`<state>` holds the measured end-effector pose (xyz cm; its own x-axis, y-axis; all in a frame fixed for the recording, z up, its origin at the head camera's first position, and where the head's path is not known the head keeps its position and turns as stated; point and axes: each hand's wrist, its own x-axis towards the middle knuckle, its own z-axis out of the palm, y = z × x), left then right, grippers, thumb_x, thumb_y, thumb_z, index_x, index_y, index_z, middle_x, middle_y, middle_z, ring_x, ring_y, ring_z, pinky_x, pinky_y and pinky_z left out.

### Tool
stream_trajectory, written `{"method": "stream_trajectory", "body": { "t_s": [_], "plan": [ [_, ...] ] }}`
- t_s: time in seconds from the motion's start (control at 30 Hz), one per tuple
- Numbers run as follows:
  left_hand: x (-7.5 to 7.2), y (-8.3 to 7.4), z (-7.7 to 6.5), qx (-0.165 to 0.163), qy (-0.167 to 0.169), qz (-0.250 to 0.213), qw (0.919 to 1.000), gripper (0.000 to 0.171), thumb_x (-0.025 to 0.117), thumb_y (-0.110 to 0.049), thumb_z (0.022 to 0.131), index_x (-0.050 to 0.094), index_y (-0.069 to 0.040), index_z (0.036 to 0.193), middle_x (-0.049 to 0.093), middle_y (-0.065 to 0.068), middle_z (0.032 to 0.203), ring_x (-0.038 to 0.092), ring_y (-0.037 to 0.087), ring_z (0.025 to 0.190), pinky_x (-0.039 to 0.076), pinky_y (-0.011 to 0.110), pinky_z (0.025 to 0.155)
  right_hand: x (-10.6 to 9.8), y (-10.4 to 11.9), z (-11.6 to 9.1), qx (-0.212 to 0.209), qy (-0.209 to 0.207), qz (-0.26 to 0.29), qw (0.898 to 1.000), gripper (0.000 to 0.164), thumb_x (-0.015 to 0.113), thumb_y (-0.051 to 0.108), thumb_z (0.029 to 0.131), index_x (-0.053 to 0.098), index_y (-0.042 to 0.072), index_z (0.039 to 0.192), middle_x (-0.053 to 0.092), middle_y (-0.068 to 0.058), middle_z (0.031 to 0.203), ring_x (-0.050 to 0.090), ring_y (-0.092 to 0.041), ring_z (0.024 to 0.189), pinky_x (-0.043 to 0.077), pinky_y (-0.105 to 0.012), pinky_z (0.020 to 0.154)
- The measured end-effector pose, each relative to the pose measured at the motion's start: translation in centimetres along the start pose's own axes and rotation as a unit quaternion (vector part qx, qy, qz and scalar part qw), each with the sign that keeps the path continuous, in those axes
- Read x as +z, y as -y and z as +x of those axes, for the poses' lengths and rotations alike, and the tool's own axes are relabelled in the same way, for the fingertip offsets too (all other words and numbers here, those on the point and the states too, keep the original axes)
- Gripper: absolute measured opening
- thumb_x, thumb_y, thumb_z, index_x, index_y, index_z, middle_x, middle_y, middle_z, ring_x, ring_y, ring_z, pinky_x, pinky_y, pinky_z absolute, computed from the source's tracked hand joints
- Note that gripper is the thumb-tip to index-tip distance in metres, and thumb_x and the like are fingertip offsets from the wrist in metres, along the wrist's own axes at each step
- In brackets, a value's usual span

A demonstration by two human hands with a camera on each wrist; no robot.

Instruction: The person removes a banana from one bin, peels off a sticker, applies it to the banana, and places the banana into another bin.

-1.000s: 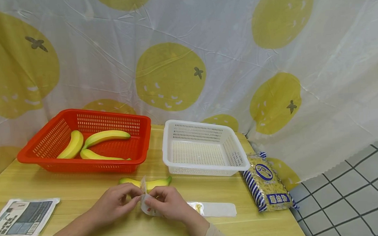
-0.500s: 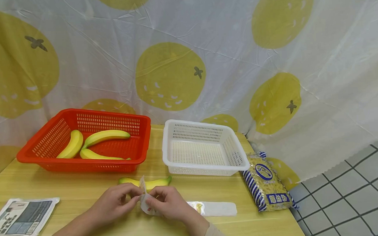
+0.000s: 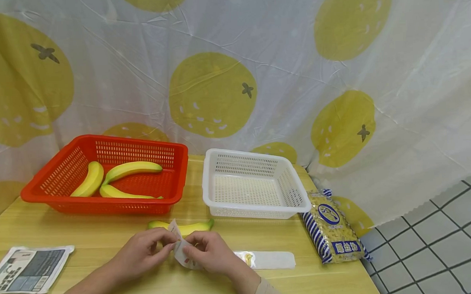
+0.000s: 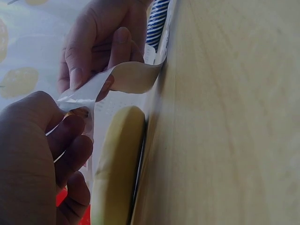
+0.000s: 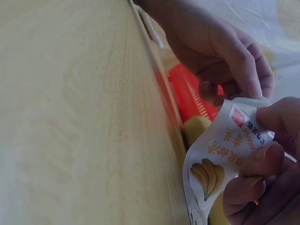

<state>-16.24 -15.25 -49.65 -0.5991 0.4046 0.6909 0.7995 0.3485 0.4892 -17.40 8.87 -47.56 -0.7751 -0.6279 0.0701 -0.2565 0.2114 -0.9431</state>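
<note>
At lower centre, the left hand (image 3: pixel 147 251) and right hand (image 3: pixel 213 253) both pinch a label strip (image 3: pixel 181 255), nearer than the banana (image 3: pixel 193 228) on the worktop (image 3: pixel 106 231). The label strip's raised tip leans further left than half a second ago; peeling seems under way, unfinished.

Three bananas (image 3: pixel 133 168) are lying in the left basket (image 3: pixel 105 201), a fourth banana (image 3: pixel 197 227) before it and the right basket (image 3: pixel 257 210), and a bag (image 3: pixel 333 230) is resting rightmost.
</note>
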Motion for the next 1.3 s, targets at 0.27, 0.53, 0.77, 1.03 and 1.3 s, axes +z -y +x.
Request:
{"method": "stream_trajectory", "body": {
  "t_s": [0.27,0.53,0.77,1.03,1.3],
  "plan": [
    [-0.01,0.07,-0.01,-0.001,0.006,0.0,1.0,0.043,0.081,0.004,0.082,0.069,-0.029,0.107,0.069,-0.017,0.094,0.056,-0.004,0.078,0.04,0.01,0.061,0.09,-0.23,0.06,-0.002,-0.012,-0.015,1.0,0.015,0.066,0.015,0.101,0.076,0.005,0.106,0.075,-0.012,0.098,0.061,-0.001,0.063,0.047,-0.016,0.052],
    [0.14,0.25,-0.07,0.016,0.006,-0.006,0.9998,0.043,0.08,0.006,0.08,0.07,-0.027,0.107,0.069,-0.016,0.094,0.056,-0.004,0.078,0.039,0.01,0.061,0.09,-0.02,0.06,0.0,-0.015,-0.016,1.0,0.017,0.066,0.018,0.101,0.077,0.005,0.105,0.076,-0.01,0.099,0.063,0.0,0.068,0.051,-0.016,0.058],
    [0.1,0.17,-0.04,0.009,0.012,-0.008,0.9999,0.042,0.08,0.005,0.082,0.069,-0.028,0.107,0.068,-0.017,0.092,0.056,-0.004,0.078,0.039,0.011,0.06,0.11,-0.14,0.11,0.001,-0.016,-0.024,1.0,0.02,0.066,0.02,0.102,0.077,0.004,0.104,0.077,-0.011,0.1,0.067,0.001,0.074,0.055,-0.019,0.065],
    [0.13,0.23,-0.05,0.013,0.012,-0.007,0.9998,0.044,0.08,0.006,0.081,0.07,-0.027,0.108,0.069,-0.017,0.092,0.055,-0.004,0.078,0.039,0.01,0.06,-0.04,-0.27,0.06,-0.014,-0.009,-0.038,0.999,0.018,0.064,0.021,0.103,0.076,0.007,0.106,0.073,-0.003,0.093,0.059,0.001,0.061,0.051,-0.018,0.053],
    [0.06,0.23,-0.09,0.012,0.012,-0.009,0.9998,0.045,0.08,0.006,0.081,0.07,-0.027,0.11,0.069,-0.017,0.093,0.056,-0.004,0.078,0.04,0.01,0.06,-0.12,-0.37,0.07,-0.021,-0.005,-0.035,0.999,0.017,0.063,0.019,0.103,0.075,0.009,0.11,0.071,0.0,0.09,0.058,0.0,0.058,0.05,-0.019,0.049]
  ]
}}
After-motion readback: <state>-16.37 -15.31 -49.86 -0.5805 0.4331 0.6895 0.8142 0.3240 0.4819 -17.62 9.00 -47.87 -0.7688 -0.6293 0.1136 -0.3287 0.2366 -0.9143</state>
